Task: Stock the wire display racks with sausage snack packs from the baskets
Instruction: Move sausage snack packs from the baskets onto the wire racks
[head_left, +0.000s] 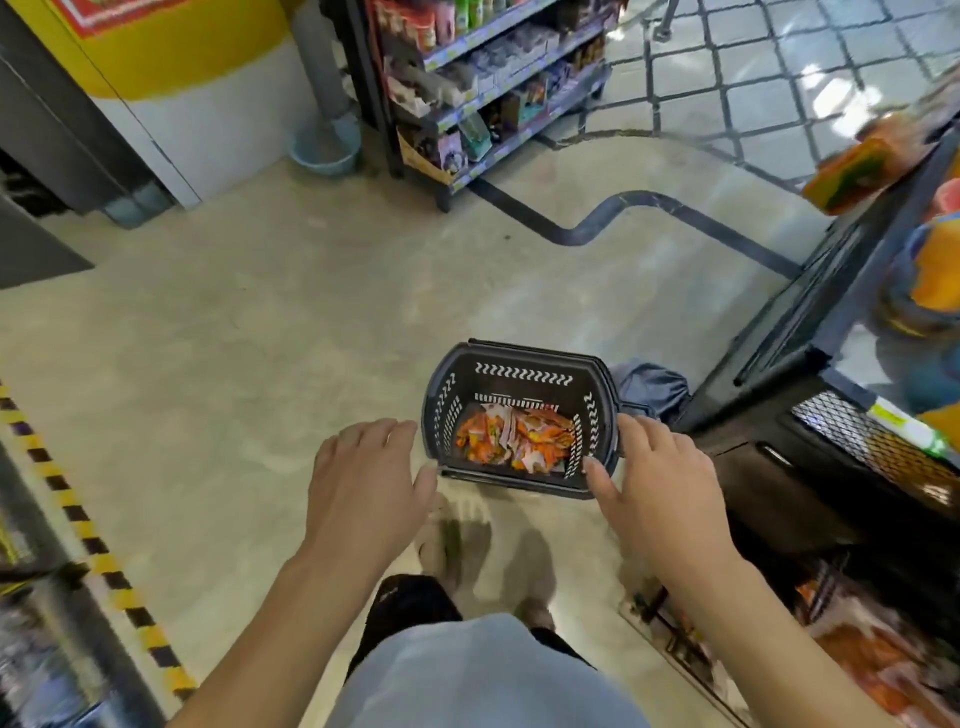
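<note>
A grey shirt (467, 675) fills the bottom edge, with two bare forearms reaching forward from it over the floor (234, 338). Beyond the shirt are dark trousers and blurred feet.

The left hand (369, 478) is spread wide, palm down, holding nothing. It hangs just left of a black plastic basket (519, 358), its thumb close to the basket's near left corner. The right hand (660, 473) is also loose and wide, fingers fairly straight. Its fingertips overlap the basket's right rim and its thumb sits at the near right corner; whether it actually touches the rim I cannot tell.

The basket stands on the floor between the two hands and a little ahead of them. Orange and white snack packs (514, 439) lie in a loose heap on its bottom.

A dark wire rack (857, 447) stands at the right, near the right hand, with blurred orange goods on it. A grey bundle of cloth (649, 384) lies just behind the basket. Yellow and black tape (88, 525) runs along the floor at the left. Farther off is a stocked shelf unit (493, 88).
</note>
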